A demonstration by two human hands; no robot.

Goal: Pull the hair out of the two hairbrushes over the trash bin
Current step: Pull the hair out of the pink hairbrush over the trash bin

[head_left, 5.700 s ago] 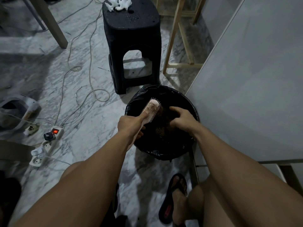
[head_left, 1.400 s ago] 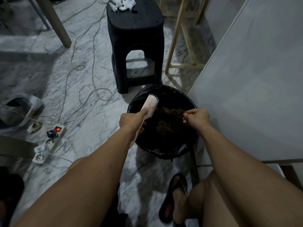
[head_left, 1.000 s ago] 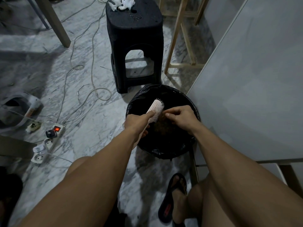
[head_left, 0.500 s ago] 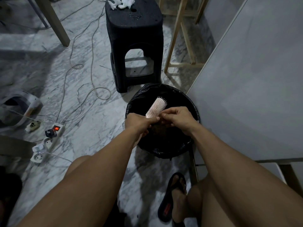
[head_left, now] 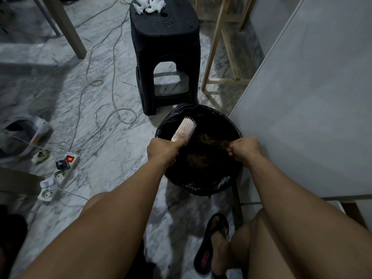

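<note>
My left hand (head_left: 163, 151) grips the handle of a pale pink hairbrush (head_left: 184, 130), held tilted over the left side of the trash bin (head_left: 198, 186), bristles facing right. My right hand (head_left: 244, 148) is pinched shut on a clump of brown hair (head_left: 213, 140) that stretches from its fingers back toward the brush, above the bin's right side. More brown hair (head_left: 198, 158) lies inside the black-lined bin. Only one hairbrush is in view.
A black plastic stool (head_left: 164, 49) with crumpled tissues (head_left: 149, 5) stands just behind the bin. A white cabinet panel (head_left: 312, 97) borders the bin on the right. Cables and a power strip (head_left: 60, 174) lie on the marble floor at left. My sandalled foot (head_left: 214, 244) is below the bin.
My right hand has pulled away from the brush to the right, drawing a clump of hair out with it. The brush stays over the bin in my left hand.
</note>
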